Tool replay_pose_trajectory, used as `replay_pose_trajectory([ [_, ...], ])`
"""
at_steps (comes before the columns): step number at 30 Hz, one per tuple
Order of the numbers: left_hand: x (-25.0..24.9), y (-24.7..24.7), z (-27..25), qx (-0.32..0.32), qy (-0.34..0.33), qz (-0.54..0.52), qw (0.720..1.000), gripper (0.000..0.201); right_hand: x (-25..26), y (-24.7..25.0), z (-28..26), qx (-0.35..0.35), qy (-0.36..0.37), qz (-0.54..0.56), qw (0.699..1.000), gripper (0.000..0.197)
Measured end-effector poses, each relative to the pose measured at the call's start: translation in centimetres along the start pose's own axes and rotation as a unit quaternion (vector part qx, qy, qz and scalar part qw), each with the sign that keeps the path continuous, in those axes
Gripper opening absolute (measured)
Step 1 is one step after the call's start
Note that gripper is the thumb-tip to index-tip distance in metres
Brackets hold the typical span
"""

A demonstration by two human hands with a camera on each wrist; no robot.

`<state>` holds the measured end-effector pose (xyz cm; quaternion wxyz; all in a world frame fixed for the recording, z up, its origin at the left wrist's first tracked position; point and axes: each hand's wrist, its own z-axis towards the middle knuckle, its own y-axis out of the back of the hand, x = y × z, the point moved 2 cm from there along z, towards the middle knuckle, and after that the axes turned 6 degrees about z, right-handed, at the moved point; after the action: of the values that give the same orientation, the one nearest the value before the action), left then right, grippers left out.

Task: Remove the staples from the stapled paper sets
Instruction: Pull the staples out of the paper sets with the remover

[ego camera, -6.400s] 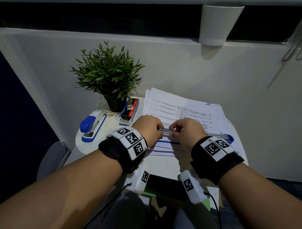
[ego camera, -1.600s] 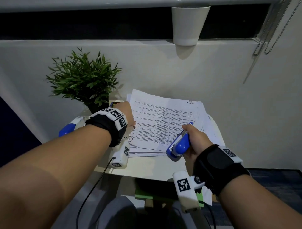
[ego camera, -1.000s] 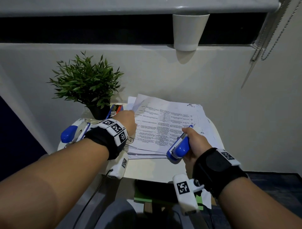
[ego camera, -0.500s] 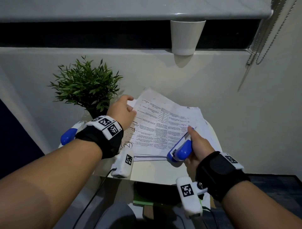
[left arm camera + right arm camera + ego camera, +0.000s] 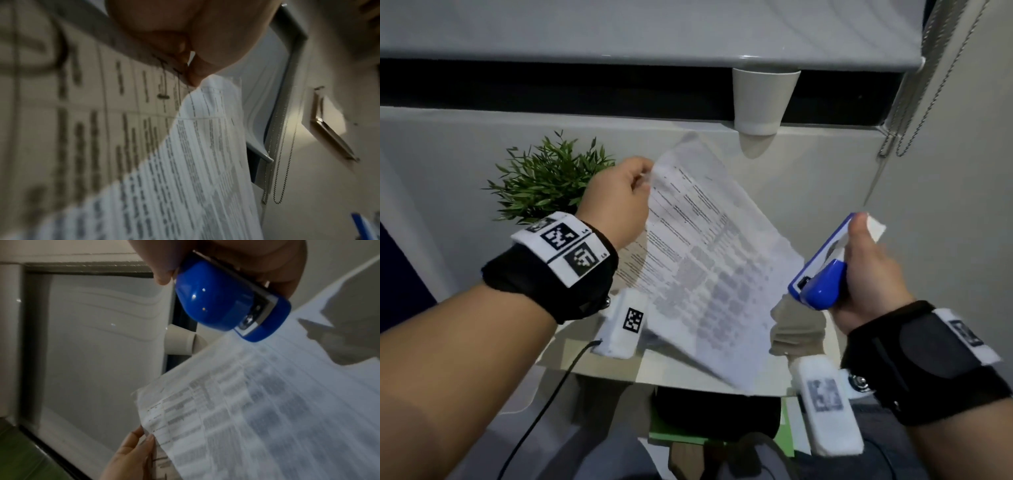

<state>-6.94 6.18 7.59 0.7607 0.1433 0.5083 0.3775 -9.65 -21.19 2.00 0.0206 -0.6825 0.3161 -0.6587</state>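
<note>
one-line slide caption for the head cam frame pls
Left hand pinches a printed paper set and lifts it off the table while the right hand grips a blue stapler.

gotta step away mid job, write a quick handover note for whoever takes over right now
Left hand: pinches the top corner of a printed paper set, lifted off the table.
Right hand: grips the blue stapler, raised beside the sheets, not touching them.
In the left wrist view a staple is still in the held set near the pinched corner.
Done: cannot tell how many sets are finished.
Left: pull this staple, then check the other papers, hidden behind the lifted set.
</note>
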Motion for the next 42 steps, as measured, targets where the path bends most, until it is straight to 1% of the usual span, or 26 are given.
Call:
replay_pose_trajectory([
  [1,-0.5,0.2,0.0,0.014,-0.011,0.009,1.0,0.025,0.8,-0.1,-0.1,0.008,0.013,-0.005,1.0,0.04],
  [3,-1.2,0.0,-0.2,0.067,-0.028,0.033,0.997,0.026,2.0,-0.5,-0.6,0.054,0.024,-0.016,0.998,0.027],
  [5,-1.6,-1.0,-0.7,0.131,-0.046,0.051,0.989,0.024,2.5,-1.1,-1.4,0.106,0.033,-0.055,0.992,0.025],
  [7,-1.6,-2.3,-1.1,0.178,-0.052,0.057,0.981,0.023,1.9,-1.9,-2.3,0.167,0.024,-0.09,0.982,0.028],
  [10,-1.7,-4.0,-1.8,0.212,-0.058,0.092,0.971,0.025,-0.7,-2.4,-3.4,0.289,-0.014,-0.148,0.946,0.044],
  [11,-1.8,-4.6,-2.1,0.219,-0.064,0.105,0.968,0.026,-1.6,-2.3,-3.6,0.309,-0.018,-0.18,0.934,0.051],
  [13,-1.9,-5.6,-2.8,0.234,-0.08,0.139,0.959,0.027,-3.2,-1.8,-3.5,0.311,0.015,-0.283,0.907,0.07],
  [14,-1.7,-5.9,-3.2,0.243,-0.082,0.15,0.955,0.027,-3.8,-1.6,-3.4,0.303,0.039,-0.322,0.896,0.068],
  [15,-1.3,-6.2,-3.6,0.253,-0.08,0.156,0.952,0.026,-4.3,-1.1,-3.1,0.279,0.056,-0.348,0.893,0.062],
  [16,-0.8,-6.4,-3.8,0.263,-0.074,0.162,0.948,0.025,-4.8,-0.5,-2.7,0.252,0.061,-0.353,0.899,0.058],
  [17,-0.2,-6.5,-4.1,0.273,-0.067,0.171,0.944,0.023,-5.2,0.1,-2.2,0.226,0.047,-0.332,0.914,0.056],
  [19,1.2,-7.0,-4.5,0.298,-0.049,0.19,0.934,0.021,-5.8,1.4,-1.6,0.193,-0.032,-0.237,0.952,0.046],
  [21,2.5,-7.9,-5.3,0.326,-0.029,0.191,0.926,0.019,-5.8,1.9,-1.2,0.178,-0.075,-0.193,0.962,0.035],
  [23,3.5,-9.0,-6.1,0.342,-0.014,0.178,0.923,0.015,-5.5,1.8,-0.9,0.154,-0.066,-0.174,0.97,0.03],
  [26,4.1,-10.4,-7.1,0.347,0.001,0.153,0.925,0.013,-4.0,1.4,0.3,0.057,0.007,-0.097,0.994,0.025],
  [27,4.1,-10.6,-7.3,0.348,0.002,0.147,0.926,0.015,-3.1,1.2,0.8,0.021,0.024,-0.056,0.998,0.028],
  [28,4.0,-10.7,-7.5,0.35,0.001,0.144,0.925,0.016,-2.2,1.1,1.3,-0.003,0.03,-0.009,1.0,0.037],
  [29,3.8,-10.7,-7.6,0.354,-0.004,0.142,0.924,0.017,-1.5,0.9,1.9,-0.011,0.024,0.035,0.999,0.049],
  [30,3.5,-10.6,-7.7,0.357,-0.012,0.141,0.923,0.018,-0.8,0.7,2.5,-0.003,0.01,0.073,0.997,0.057],
  [31,3.0,-10.5,-7.7,0.358,-0.022,0.141,0.923,0.018,-0.3,0.2,3.0,0.019,-0.006,0.105,0.994,0.054],
  [33,2.0,-10.2,-7.6,0.355,-0.038,0.14,0.924,0.02,0.1,-0.9,3.3,0.056,-0.028,0.121,0.991,0.03],
  [35,1.0,-10.1,-7.5,0.352,-0.056,0.148,0.922,0.022,-0.3,-2.0,3.5,0.076,-0.029,0.06,0.995,0.022],
  [37,0.2,-10.1,-7.4,0.351,-0.074,0.158,0.92,0.024,-1.4,-3.0,3.5,0.11,0.0,-0.055,0.992,0.014],
  [38,-0.1,-10.1,-7.4,0.35,-0.078,0.16,0.92,0.024,-2.0,-3.5,3.3,0.134,0.021,-0.122,0.983,0.018],
  [40,-0.5,-10.0,-7.4,0.345,-0.079,0.163,0.921,0.024,-3.4,-4.0,3.2,0.176,0.042,-0.238,0.954,0.04],
  [42,-0.7,-9.8,-7.5,0.339,-0.077,0.167,0.923,0.023,-4.4,-4.4,2.5,0.195,0.05,-0.32,0.926,0.055],
])
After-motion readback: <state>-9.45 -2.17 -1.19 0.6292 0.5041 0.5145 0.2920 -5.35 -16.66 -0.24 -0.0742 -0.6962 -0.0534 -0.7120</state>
